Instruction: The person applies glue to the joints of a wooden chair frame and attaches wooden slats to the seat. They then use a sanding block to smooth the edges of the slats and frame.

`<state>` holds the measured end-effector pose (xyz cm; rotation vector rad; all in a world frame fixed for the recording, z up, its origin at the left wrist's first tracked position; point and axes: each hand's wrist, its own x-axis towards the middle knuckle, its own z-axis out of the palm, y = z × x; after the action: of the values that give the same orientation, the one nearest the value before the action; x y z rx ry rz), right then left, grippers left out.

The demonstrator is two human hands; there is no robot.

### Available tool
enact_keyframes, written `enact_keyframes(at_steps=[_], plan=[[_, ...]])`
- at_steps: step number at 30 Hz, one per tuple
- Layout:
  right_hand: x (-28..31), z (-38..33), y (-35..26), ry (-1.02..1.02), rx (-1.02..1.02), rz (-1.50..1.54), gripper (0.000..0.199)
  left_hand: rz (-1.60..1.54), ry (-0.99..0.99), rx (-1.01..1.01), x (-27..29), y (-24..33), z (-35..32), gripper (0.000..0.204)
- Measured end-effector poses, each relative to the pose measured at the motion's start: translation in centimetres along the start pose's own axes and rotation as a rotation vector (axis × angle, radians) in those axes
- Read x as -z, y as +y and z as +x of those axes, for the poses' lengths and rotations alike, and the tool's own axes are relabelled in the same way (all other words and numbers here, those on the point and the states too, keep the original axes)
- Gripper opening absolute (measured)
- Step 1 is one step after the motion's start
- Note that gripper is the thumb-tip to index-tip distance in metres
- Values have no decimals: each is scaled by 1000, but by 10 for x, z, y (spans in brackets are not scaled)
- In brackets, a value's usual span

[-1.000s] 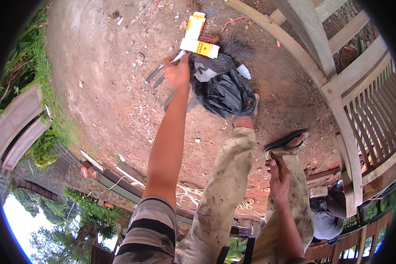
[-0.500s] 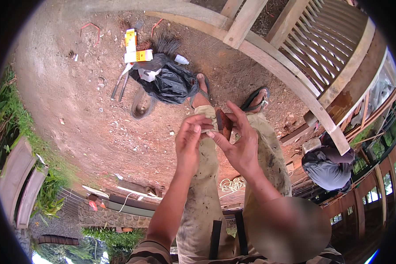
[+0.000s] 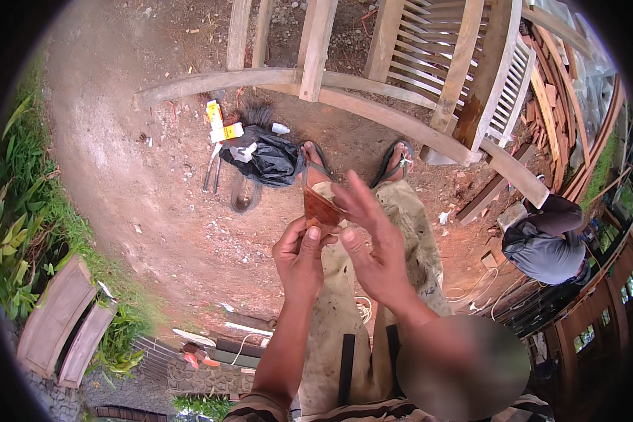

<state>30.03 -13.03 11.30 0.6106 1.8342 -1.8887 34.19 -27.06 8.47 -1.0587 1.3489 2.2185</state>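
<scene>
My left hand [image 3: 300,254] pinches the lower end of a flat, reddish-brown, roughly triangular piece [image 3: 321,206] between thumb and fingers. Its exact kind cannot be made out. My right hand [image 3: 374,254] is beside it on the right, fingers stretched out and thumb apart, partly smeared by motion. Whether its fingertips touch the piece's right edge is unclear. Both hands are above my stained khaki trousers [image 3: 411,228].
Ahead lie a black plastic bag [image 3: 269,158], yellow-and-white boxes [image 3: 225,131] and a long-handled tool [image 3: 212,169]. A curved wooden beam [image 3: 394,123] and slatted wooden furniture [image 3: 429,53] stand beyond. A crouching person [image 3: 545,246] works at the right.
The brown piece, formerly edge-on near my right fingers, now shows its broad face above my left hand. My right fingers have spread away from it. The view has shifted.
</scene>
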Motion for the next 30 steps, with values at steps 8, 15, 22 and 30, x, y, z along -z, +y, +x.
enact_keyframes(at_steps=[8,15,22,30], plan=[[109,-84,91,-57,-242,-527,61,-62,-32,83,-27,10,7,33],[156,-206,116,-341,-739,-819,77,357,-42,-117,-106,16,30,27],[188,-217,47,-448,-486,-1045,65,987,-74,-494,-204,-12,69,27],[222,-192,25,-319,-409,-1055,65,1144,-51,-494,-246,-38,95,26]])
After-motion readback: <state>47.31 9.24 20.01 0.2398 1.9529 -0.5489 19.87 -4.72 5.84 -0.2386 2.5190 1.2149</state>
